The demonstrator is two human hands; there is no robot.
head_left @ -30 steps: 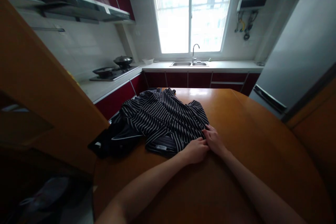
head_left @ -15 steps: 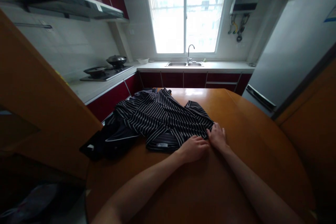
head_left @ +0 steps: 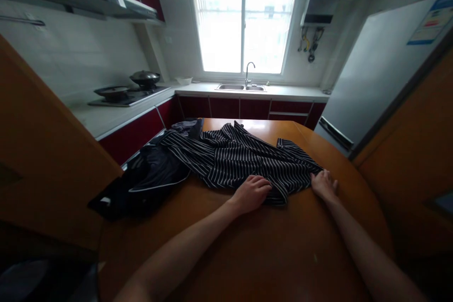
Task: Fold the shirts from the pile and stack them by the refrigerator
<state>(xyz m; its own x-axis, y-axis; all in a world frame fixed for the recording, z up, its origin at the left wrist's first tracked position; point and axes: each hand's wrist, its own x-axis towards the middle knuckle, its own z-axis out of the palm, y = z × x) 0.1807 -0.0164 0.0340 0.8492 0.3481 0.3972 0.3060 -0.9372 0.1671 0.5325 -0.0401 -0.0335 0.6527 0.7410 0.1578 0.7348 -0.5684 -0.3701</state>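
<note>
A black shirt with white stripes (head_left: 247, 159) lies spread and creased over the wooden table. My right hand (head_left: 323, 185) is closed on its right-hand edge, thumb and fingers at the cloth. Beside the neck opening, my left hand (head_left: 252, 192) rests on the near edge of the shirt with its fingers curled in; the fingertips are partly hidden against the fabric. To the left, a dark garment with white piping (head_left: 155, 174) lies in a heap, partly under the striped shirt.
The round wooden table (head_left: 283, 255) fills the foreground. Behind it are a sink (head_left: 231, 87) under the window and a stove (head_left: 130, 96) with a lidded pan (head_left: 145, 77). A fridge (head_left: 371, 66) stands on the right, and a wooden panel (head_left: 42, 151) on the left.
The striped shirt has been drawn to the right with my right hand, and its neck opening has shifted rightward. My hands are farther apart. The view has turned slightly right.
</note>
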